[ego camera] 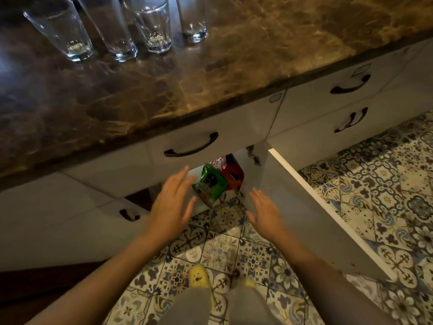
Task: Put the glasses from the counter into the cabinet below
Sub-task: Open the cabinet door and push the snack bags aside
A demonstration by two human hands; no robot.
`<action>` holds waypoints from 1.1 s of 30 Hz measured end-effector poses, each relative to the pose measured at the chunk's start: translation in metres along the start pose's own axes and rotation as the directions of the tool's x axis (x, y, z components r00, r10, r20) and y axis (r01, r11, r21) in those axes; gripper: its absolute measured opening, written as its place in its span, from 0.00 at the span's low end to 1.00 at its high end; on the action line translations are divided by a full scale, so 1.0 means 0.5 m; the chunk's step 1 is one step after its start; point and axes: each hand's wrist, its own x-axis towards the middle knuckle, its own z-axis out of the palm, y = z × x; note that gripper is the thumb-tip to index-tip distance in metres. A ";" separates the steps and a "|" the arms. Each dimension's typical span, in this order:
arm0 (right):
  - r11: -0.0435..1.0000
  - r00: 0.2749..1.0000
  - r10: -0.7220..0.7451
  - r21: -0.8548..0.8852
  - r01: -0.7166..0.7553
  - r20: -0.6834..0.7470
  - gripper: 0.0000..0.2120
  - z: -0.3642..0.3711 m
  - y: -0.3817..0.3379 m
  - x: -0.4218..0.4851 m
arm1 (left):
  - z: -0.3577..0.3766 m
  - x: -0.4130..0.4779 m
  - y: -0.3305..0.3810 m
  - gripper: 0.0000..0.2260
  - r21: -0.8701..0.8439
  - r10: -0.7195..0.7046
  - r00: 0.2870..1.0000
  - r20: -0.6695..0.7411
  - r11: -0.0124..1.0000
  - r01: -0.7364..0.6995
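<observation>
Glasses [112, 26] stood upright on the counter [210, 73], well above and ahead of our hands, toward the left; our left hand [169, 207] was nearer. Both it and the right hand [266, 214] were spread, empty, before the open cabinet [293, 207].

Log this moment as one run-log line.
left hand: open, empty | right hand: open, empty | glasses: four on counter | cabinet door: open | green packet: inside cabinet
</observation>
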 end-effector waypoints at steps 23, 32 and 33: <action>0.975 0.740 0.186 -0.026 -0.221 0.646 0.30 0.538 0.230 0.384 | 0.839 0.044 -0.356 0.14 0.178 -0.365 0.394 0.844 0.882 0.436; 0.947 0.881 0.097 0.230 -0.225 0.463 0.23 0.713 0.313 0.591 | 1.119 0.141 -0.513 0.22 0.128 -0.379 0.659 0.650 0.909 0.396; 0.940 0.895 0.075 0.268 -0.211 0.440 0.23 0.729 0.318 0.613 | 1.141 0.152 -0.526 0.25 0.117 -0.387 0.699 0.601 0.908 0.401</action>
